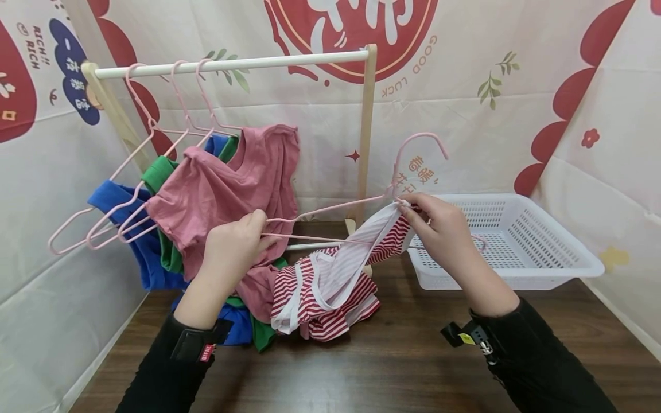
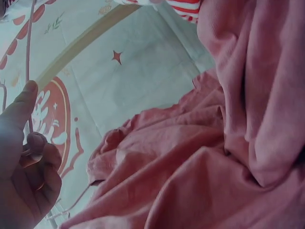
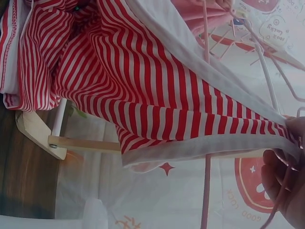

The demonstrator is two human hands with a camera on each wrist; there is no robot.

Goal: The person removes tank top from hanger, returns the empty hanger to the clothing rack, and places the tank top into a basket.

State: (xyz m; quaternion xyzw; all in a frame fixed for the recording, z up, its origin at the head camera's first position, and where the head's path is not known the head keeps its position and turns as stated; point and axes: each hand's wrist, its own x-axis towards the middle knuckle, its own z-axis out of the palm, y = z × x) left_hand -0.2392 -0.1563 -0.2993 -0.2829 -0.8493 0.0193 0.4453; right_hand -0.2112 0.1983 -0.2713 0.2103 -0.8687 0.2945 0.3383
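three garments are up, upper left to centre left of the frame: blue garment [image 1: 155,269], green garment [image 1: 160,172], pink garment [image 1: 227,189], each on a hanger hooked over the rail [image 1: 304,60]. a fourth, the striped garment [image 1: 338,281], is not yet up: bunched lower centre, one edge raised towards centre right.

grip: left hand [image 1: 232,244] grasps the left part of a pink hanger [image 1: 361,201], mid-frame; right hand [image 1: 439,229] pinches the striped garment's edge near the hanger's neck. hook free, off the rail.

judged: partway through fitting this one; seating it and hooking it up remain. cannot tell whether the hanger's right end is inside. white basket [image 1: 516,280] at right.
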